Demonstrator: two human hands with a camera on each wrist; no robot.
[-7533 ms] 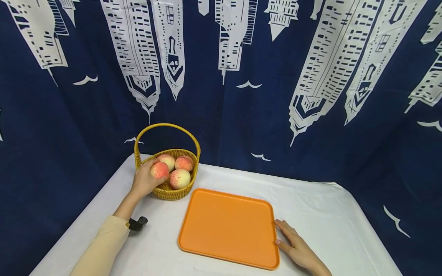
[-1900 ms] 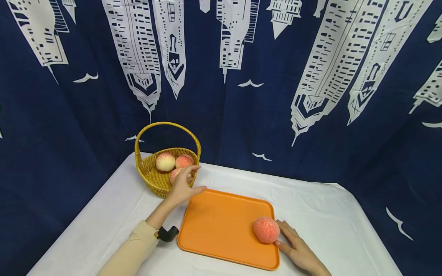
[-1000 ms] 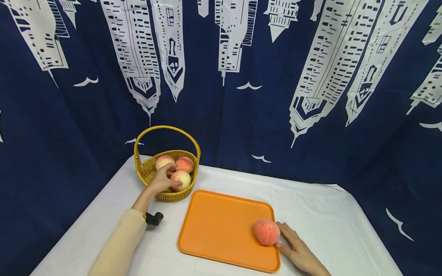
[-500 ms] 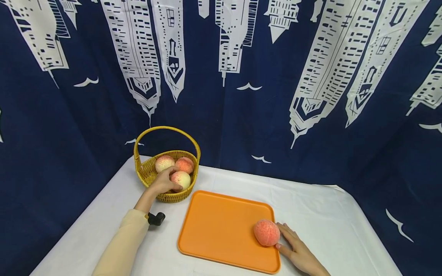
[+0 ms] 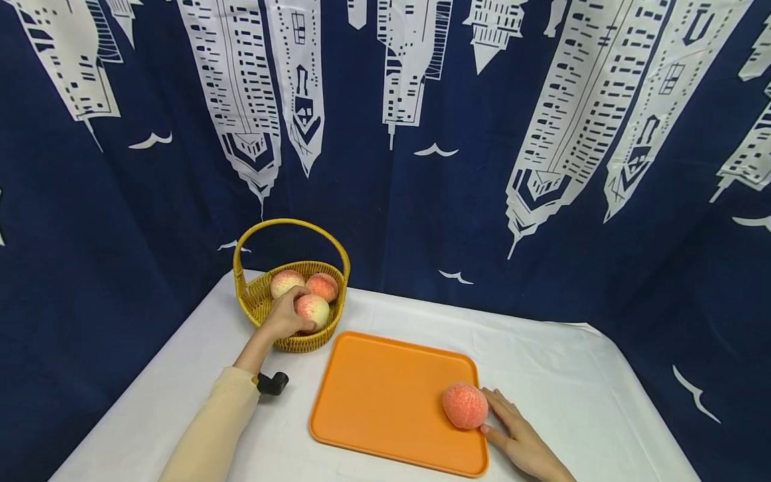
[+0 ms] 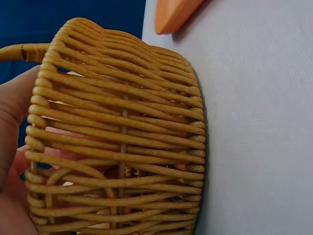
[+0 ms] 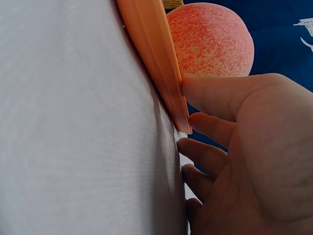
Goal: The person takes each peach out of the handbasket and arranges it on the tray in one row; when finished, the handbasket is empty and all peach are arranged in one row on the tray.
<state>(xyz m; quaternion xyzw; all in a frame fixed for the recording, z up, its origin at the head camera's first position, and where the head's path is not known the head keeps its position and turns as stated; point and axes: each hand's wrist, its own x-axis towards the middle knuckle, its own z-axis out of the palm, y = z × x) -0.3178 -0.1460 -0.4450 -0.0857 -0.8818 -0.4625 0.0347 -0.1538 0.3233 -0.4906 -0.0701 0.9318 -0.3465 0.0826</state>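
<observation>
In the head view my left hand [image 5: 284, 317] reaches over the near rim of a yellow wicker basket [image 5: 301, 344] and grips a pale yellow-and-pink peach [image 5: 313, 310] inside it. Two more peaches lie behind: one pale [image 5: 286, 282], one redder [image 5: 322, 286]. In the left wrist view the basket wall [image 6: 122, 127] hides most of my fingers and the peach. My right hand [image 5: 523, 435] rests at the right edge of an orange tray [image 5: 385, 395], its fingertips touching the rim. A reddish peach [image 5: 465, 406] sits on the tray beside those fingers.
A white cloth [image 5: 518, 348] covers the table. Behind it hangs a dark blue curtain [image 5: 421, 221] printed with white buildings and birds. The basket's tall arched handle [image 5: 290, 221] rises above the peaches. A black wrist camera [image 5: 272, 383] is strapped to my left forearm.
Earlier my left hand held a peach at the basket's left; a reddish one now sits on the tray. My hand went back to the basket and took hold of the front peach, shifting it slightly.
</observation>
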